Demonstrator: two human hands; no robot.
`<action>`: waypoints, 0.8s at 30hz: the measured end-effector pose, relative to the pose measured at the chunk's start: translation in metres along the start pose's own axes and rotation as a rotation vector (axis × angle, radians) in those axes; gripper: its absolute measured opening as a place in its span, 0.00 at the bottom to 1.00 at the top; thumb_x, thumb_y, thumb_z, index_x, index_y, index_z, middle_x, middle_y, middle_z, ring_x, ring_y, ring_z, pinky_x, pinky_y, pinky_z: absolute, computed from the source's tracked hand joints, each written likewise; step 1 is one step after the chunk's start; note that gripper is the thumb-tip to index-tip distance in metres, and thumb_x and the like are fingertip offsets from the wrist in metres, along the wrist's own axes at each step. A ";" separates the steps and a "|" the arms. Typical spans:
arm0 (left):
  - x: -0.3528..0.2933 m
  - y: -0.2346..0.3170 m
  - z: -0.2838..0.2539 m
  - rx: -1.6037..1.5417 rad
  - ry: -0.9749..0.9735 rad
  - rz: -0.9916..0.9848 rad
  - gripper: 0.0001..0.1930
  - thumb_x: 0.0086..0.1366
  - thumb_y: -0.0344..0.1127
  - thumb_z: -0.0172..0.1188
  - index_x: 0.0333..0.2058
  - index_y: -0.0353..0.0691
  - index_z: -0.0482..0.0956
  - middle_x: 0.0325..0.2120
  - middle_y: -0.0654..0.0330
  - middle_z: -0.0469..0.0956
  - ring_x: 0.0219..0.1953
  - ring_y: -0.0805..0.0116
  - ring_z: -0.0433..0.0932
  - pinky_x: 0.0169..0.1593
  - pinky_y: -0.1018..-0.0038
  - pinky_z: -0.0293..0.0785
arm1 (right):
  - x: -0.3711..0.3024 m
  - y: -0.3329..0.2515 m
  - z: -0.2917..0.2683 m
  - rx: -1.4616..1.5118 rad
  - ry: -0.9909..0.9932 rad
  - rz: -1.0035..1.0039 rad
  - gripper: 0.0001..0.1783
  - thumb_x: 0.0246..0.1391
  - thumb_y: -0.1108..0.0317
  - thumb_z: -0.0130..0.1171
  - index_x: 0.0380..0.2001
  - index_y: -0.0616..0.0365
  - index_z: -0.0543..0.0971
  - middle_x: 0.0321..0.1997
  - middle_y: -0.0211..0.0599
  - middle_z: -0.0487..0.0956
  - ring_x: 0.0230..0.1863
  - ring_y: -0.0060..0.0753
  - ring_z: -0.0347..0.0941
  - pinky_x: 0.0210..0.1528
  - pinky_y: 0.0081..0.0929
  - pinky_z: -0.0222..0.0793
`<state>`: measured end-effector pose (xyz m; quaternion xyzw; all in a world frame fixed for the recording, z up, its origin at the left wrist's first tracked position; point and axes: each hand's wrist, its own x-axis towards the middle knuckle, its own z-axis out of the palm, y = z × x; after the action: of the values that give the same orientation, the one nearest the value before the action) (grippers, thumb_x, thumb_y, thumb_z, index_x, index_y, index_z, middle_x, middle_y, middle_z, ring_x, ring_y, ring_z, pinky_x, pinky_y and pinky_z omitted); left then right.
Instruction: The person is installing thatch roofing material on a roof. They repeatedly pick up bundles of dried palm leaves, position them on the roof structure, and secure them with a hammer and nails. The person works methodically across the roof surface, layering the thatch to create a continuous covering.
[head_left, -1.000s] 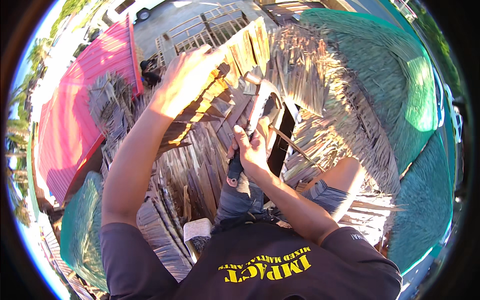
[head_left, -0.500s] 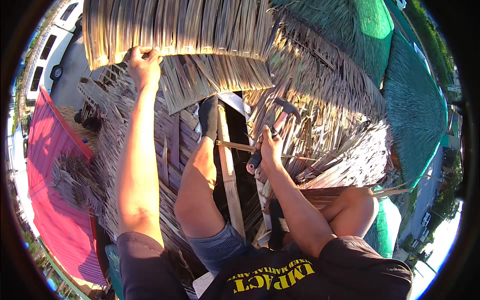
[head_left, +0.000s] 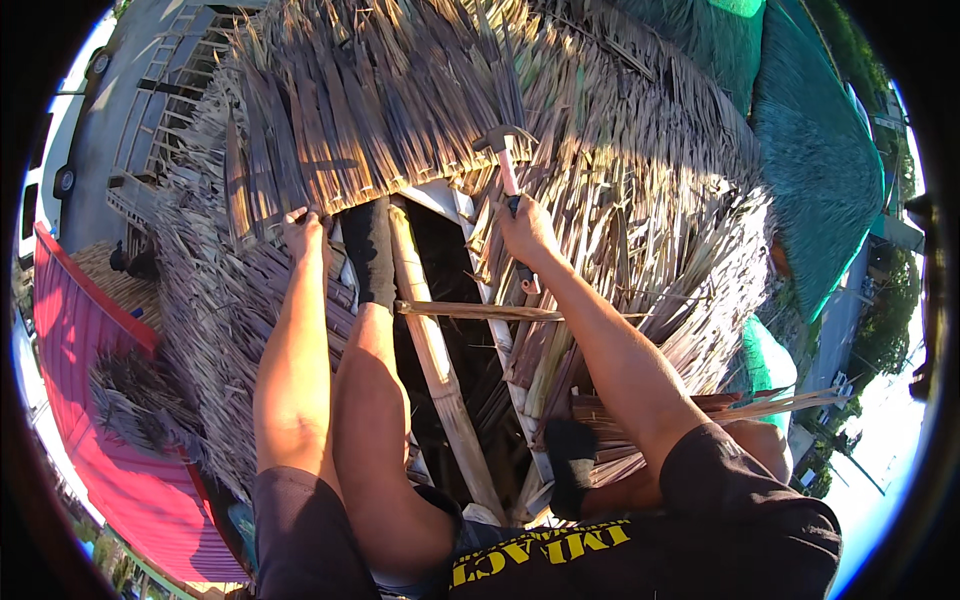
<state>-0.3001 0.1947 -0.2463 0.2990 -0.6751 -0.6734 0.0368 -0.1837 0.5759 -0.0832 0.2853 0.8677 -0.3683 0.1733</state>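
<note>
My left hand (head_left: 303, 230) pinches the lower left edge of a palm-thatch panel (head_left: 370, 130), which lies on the sloping roof. In my right hand (head_left: 528, 230) is a claw hammer (head_left: 509, 175), gripped by its dark handle with the head up near the panel's lower right corner. Just below that edge, a roof opening shows a bamboo pole (head_left: 432, 340) and a pale rafter (head_left: 488, 290). A thin wooden strip (head_left: 470, 311) crosses the opening, its right part passing behind my right forearm.
My feet in dark socks (head_left: 370, 250) rest at the opening's edges. Older dry thatch (head_left: 650, 240) covers the roof on both sides. Green-netted thatch roofs (head_left: 815, 170) stand to the right, a red metal roof (head_left: 95, 400) to the left. A wooden ladder-like frame (head_left: 165, 100) is at upper left.
The thatch panel has come down onto the roof, with my left hand still at its edge. My right hand has raised the hammer toward the panel. The strip now lies more level across the opening.
</note>
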 end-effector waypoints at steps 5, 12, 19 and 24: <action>-0.018 0.027 0.006 0.028 -0.016 -0.150 0.11 0.63 0.26 0.68 0.38 0.41 0.73 0.33 0.62 0.77 0.32 0.70 0.78 0.35 0.74 0.81 | 0.022 0.002 0.016 -0.172 -0.130 0.036 0.25 0.65 0.51 0.52 0.44 0.69 0.73 0.38 0.65 0.81 0.43 0.65 0.80 0.45 0.51 0.77; -0.048 0.158 0.005 0.794 -0.780 -0.373 0.04 0.63 0.30 0.68 0.34 0.41 0.81 0.26 0.68 0.79 0.29 0.77 0.79 0.33 0.78 0.77 | 0.026 0.000 0.012 -0.267 -0.194 0.117 0.18 0.65 0.59 0.48 0.47 0.64 0.72 0.42 0.60 0.82 0.47 0.61 0.80 0.49 0.49 0.77; -0.086 0.093 0.194 0.686 -0.815 0.405 0.07 0.64 0.31 0.64 0.41 0.42 0.83 0.30 0.58 0.85 0.36 0.59 0.85 0.39 0.69 0.79 | 0.017 -0.002 0.015 -0.256 -0.212 0.160 0.14 0.63 0.66 0.48 0.46 0.64 0.69 0.41 0.61 0.82 0.46 0.61 0.80 0.47 0.49 0.77; -0.111 0.036 0.193 0.909 -0.720 0.494 0.13 0.59 0.39 0.70 0.42 0.43 0.82 0.44 0.58 0.80 0.43 0.56 0.83 0.47 0.65 0.78 | 0.013 0.008 0.009 -0.242 -0.187 0.047 0.18 0.65 0.58 0.50 0.41 0.67 0.70 0.34 0.64 0.81 0.39 0.66 0.80 0.42 0.53 0.76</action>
<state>-0.3091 0.4133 -0.1905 -0.1252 -0.9130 -0.3494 -0.1692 -0.1879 0.5783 -0.1003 0.2470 0.8789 -0.2818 0.2951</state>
